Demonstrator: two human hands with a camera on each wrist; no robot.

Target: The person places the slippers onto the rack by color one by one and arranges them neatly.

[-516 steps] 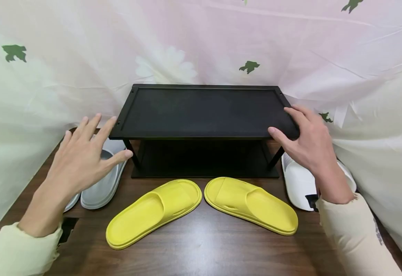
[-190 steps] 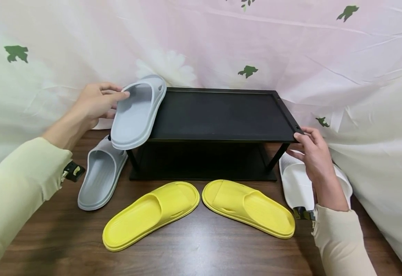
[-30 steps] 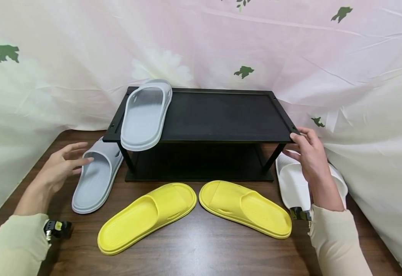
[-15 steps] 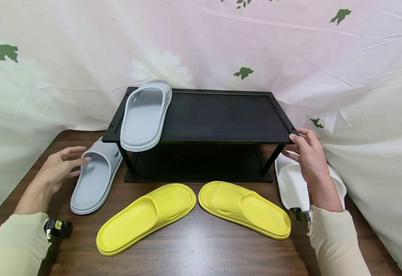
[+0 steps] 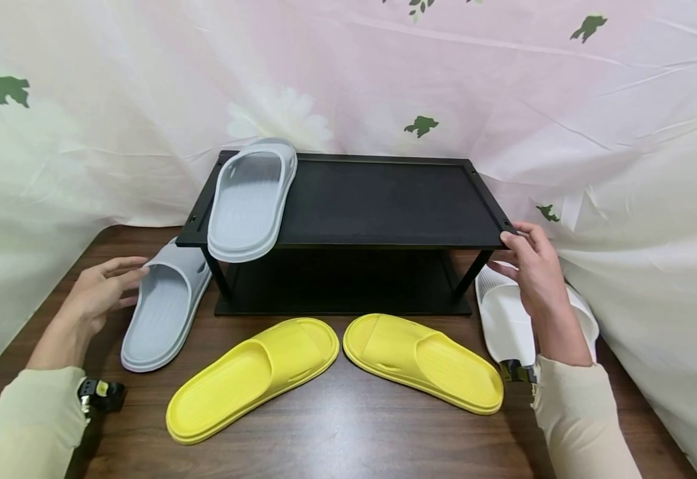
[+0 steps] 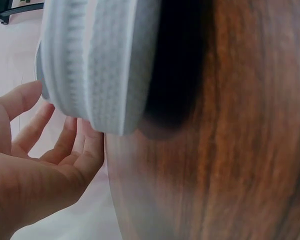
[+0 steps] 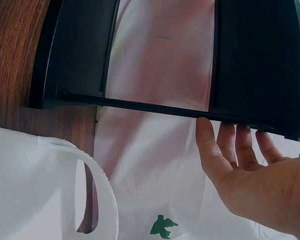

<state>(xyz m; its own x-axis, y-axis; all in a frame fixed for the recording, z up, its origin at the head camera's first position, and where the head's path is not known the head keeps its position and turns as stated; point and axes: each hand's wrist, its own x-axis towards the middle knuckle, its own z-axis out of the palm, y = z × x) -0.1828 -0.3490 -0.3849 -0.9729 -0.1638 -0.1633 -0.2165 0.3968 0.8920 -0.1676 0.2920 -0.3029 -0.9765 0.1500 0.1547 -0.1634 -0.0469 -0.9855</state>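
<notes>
My left hand [image 5: 100, 291] is at the left side of a grey slipper [image 5: 159, 316] on the floor, thumb at the rim of its strap opening and fingers along its outer side. The left wrist view shows this slipper's textured side [image 6: 110, 65] close up, with thumb and fingertips at its edge. A matching grey slipper [image 5: 245, 213] lies on the left end of the black two-tier shoe rack [image 5: 378, 199], toe to the back. My right hand [image 5: 537, 279] grips the rack's front right corner, thumb on top and fingers beneath.
Two yellow slippers [image 5: 223, 392] [image 5: 459, 372] lie angled in front of the rack, toes nearly meeting. White slippers [image 5: 504, 319] stand right of it, partly behind my right arm. A flowered cloth [image 5: 348, 80] hangs close behind and along both sides.
Since the earliest frame, one grey slipper has gone from the floor onto the rack. My left hand has then come down to the other; its thumb has drawn back to the rim.
</notes>
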